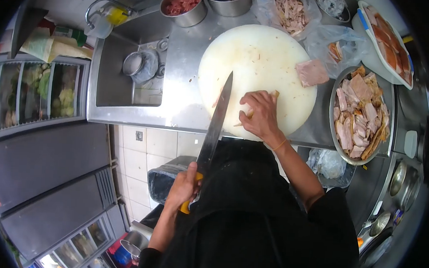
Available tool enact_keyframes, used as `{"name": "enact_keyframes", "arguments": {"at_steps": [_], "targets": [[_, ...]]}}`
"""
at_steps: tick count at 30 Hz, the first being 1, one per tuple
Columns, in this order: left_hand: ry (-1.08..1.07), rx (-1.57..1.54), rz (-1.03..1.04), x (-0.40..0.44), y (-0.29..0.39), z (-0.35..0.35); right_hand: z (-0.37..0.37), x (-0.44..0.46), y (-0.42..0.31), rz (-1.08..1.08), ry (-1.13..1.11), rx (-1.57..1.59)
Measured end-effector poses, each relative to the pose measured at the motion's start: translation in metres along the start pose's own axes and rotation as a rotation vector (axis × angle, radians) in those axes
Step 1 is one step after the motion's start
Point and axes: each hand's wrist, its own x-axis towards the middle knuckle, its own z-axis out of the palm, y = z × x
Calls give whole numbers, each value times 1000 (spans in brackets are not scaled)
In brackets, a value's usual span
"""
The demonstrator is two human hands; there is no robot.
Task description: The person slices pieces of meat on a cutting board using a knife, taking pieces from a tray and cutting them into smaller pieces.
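Observation:
My left hand [182,186] is closed round the yellow handle of a long kitchen knife [217,117], its blade pointing away from me over the left part of the round white cutting board [248,48]. On the board's near side, my right hand [260,113] curls its fingers over a pale brown piece of meat [276,94], mostly hidden beneath them. Small scraps dot the board. A flat pink slab of meat [312,72] lies at its right edge. Beside it stands a metal bowl [333,113] heaped with cut cooked meat.
A sink [122,93] lies to the left. Along the back are a metal pot [191,17] of red meat and a plastic bag [265,5] of sliced meat. A white tray [383,70] of meat pieces stands back right. Below the counter is a black-lined bin [166,180].

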Motion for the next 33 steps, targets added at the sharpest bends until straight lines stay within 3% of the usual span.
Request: {"name": "enact_keyframes", "arguments": {"at_steps": [4, 11, 29, 33], "targets": [[-37, -31, 7, 4, -6, -5, 8, 6, 2, -27, -13, 13], [-239, -139, -83, 27, -8, -4, -5, 11, 13, 126, 119, 54], [-164, -199, -34, 27, -31, -17, 4, 7, 6, 113, 6, 63], [-296, -224, -124, 40, -28, -17, 4, 11, 11, 115, 59, 64]]}}
